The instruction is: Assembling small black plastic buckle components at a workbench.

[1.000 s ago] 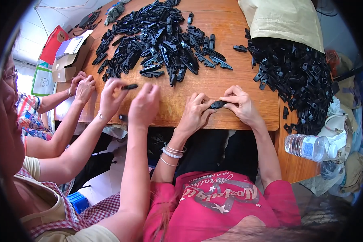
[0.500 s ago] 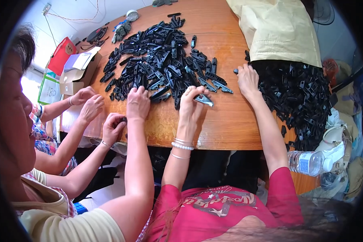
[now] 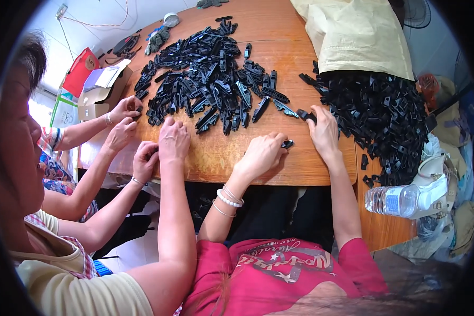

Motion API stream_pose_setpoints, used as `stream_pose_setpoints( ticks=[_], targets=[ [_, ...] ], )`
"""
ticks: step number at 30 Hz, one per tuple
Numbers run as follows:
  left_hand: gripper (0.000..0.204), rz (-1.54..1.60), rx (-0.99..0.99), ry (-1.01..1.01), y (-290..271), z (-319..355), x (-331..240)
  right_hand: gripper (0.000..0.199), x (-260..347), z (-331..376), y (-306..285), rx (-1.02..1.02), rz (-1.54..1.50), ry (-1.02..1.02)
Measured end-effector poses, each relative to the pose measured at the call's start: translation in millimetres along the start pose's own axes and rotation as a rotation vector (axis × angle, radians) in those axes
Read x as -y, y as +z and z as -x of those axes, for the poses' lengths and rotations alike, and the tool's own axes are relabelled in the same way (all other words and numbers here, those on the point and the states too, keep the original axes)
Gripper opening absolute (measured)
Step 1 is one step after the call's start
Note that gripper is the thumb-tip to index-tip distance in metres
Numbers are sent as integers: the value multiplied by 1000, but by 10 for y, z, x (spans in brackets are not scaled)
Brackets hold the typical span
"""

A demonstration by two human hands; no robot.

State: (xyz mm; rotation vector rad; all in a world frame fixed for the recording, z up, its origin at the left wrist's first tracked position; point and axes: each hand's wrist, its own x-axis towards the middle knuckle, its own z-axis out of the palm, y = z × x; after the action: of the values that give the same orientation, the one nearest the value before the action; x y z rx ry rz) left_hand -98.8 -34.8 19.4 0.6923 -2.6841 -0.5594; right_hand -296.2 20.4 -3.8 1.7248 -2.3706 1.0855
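1. Left of the sack (image 3: 363, 45) and nearer the person, the right hand (image 3: 324, 131) has its fingers narrowed on a small black block (image 3: 305, 114), which sticks out on the side away from the sack. A light pinch at one end seems right, as it leaves the rest free.

2. Farther left of the sack and closer to the person, the left hand (image 3: 263, 154) curls its fingers over a black clip (image 3: 287, 144), a shiny end poking out toward the sack side. The palm hides the rest, so I cannot tell how firm the grip is. Rolling the wrist slightly would bring more into sight.

3. The two held parts are apart, over the desk (image 3: 305, 171) on the sack's near side. It helps to check which way each faces before shifting either grip.

4. Just left of the right hand's block, a loose strip (image 3: 285, 109) lies left of the sack; keep knuckles off it.

5. At the sack's mouth spreads a heap of small parts (image 3: 384, 110); the right forearm should stay clear.

6. Well left of the sack are a pile of long parts (image 3: 208, 84) and a co-worker's hand (image 3: 174, 138); keep the left elbow in.
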Motion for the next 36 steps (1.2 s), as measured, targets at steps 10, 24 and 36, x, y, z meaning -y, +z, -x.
stream_pose_setpoints(
  ticks=[10,24,36],
  targets=[
    [20,140,-162,-119,-6,330,101,21,239,459,-158,102,-435,125],
    [15,260,-185,-43,57,369,118,25,388,510,-80,334,-571,-52],
    [23,-73,-81,-268,-251,1560,-57,17,113,-133,94,99,-59,15]
  ],
)
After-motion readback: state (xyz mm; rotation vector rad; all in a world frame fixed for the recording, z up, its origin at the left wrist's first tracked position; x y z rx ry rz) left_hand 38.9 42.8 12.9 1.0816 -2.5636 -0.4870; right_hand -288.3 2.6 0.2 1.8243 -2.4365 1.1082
